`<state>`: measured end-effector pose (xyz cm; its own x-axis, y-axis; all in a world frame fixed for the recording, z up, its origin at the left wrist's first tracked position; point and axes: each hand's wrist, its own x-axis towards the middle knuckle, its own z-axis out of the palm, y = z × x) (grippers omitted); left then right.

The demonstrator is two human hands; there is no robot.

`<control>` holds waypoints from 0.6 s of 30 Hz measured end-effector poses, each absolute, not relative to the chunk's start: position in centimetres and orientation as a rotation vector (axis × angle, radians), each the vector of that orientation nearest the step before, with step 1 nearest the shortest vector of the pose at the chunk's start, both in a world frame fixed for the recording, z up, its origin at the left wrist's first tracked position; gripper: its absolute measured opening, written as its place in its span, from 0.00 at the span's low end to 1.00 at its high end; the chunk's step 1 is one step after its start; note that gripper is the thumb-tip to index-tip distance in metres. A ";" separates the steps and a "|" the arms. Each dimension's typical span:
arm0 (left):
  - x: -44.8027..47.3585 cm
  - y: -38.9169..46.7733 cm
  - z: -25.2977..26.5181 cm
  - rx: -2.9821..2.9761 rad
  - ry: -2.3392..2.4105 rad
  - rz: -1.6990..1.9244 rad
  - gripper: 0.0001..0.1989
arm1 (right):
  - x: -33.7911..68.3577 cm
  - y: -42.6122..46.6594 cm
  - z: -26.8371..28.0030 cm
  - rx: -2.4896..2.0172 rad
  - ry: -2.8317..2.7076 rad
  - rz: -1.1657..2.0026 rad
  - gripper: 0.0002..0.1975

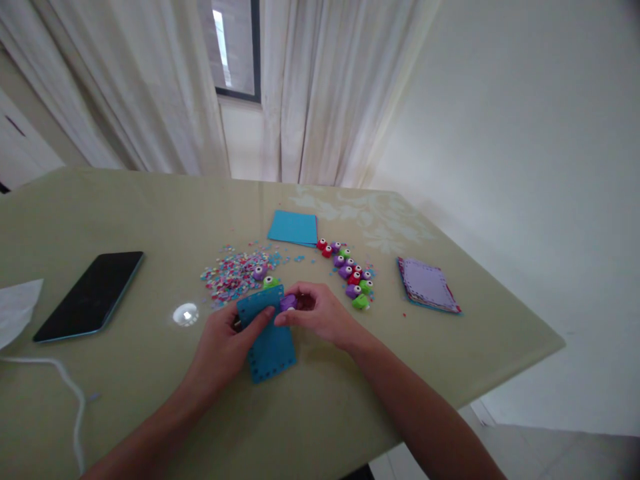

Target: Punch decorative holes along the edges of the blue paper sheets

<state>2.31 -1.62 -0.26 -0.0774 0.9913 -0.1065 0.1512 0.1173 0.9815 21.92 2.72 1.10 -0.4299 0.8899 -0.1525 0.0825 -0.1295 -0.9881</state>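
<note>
My left hand (225, 340) is closed around a blue sheet (273, 350), thumb on its face, holding it tilted above the table. Small punched holes run along the sheet's edges. In my right hand (320, 313), thumb and fingers grip a small purple hole punch (289, 303) at the sheet's right edge. My hand partly covers the punch, so I cannot tell whether its jaws are pressed. Just beyond the sheet lie a green punch (271, 283) and another purple punch (259, 272), both with a toy eye, beside a heap of coloured paper dots (233, 277).
Several red, purple and green punches (354, 277) lie in a cluster on the table (350, 387). Plain blue sheets (294, 228) lie behind. A stack of hole-edged sheets (429, 283) is at right. A black tablet (93, 293), white paper (17, 310) and white cable (75, 393) are at left.
</note>
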 end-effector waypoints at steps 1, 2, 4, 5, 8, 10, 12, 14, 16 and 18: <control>2.3 -1.6 -0.2 1.217 1.408 1.097 0.17 | 21.8 2.7 1.1 -1.114 -1.488 1.624 0.27; 2.3 -1.6 -0.2 1.229 1.394 1.096 0.17 | 21.8 2.7 1.0 -1.117 -1.484 1.624 0.27; 2.4 -1.5 -0.3 1.232 1.394 1.098 0.17 | 21.7 2.6 1.0 -1.119 -1.500 1.632 0.26; 2.3 -1.5 -0.4 1.227 1.402 1.096 0.17 | 21.7 2.5 1.0 -1.115 -1.509 1.643 0.26; 2.2 -1.5 -0.7 1.230 1.419 1.103 0.19 | 21.8 2.5 1.0 -1.097 -1.506 1.675 0.26; 2.1 -1.5 -0.8 1.237 1.407 1.106 0.19 | 21.8 2.4 0.9 -1.088 -1.499 1.677 0.26; 2.0 -1.4 -0.7 1.234 1.388 1.106 0.19 | 21.9 2.4 0.7 -1.077 -1.501 1.674 0.25; 1.9 -1.4 -0.5 1.245 1.374 1.104 0.19 | 21.8 2.4 0.5 -1.063 -1.503 1.669 0.25; 1.9 -1.3 -0.4 1.263 1.362 1.099 0.19 | 21.7 2.4 0.4 -1.053 -1.501 1.666 0.24; 1.8 -1.3 -0.4 1.266 1.356 1.087 0.19 | 21.6 2.4 0.4 -1.052 -1.498 1.668 0.25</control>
<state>1.84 -1.27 -0.39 -0.0111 0.9977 -0.0668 0.1515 0.0677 0.9861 21.58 2.41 0.39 -0.4644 0.8748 -0.1379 0.0436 -0.1330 -0.9902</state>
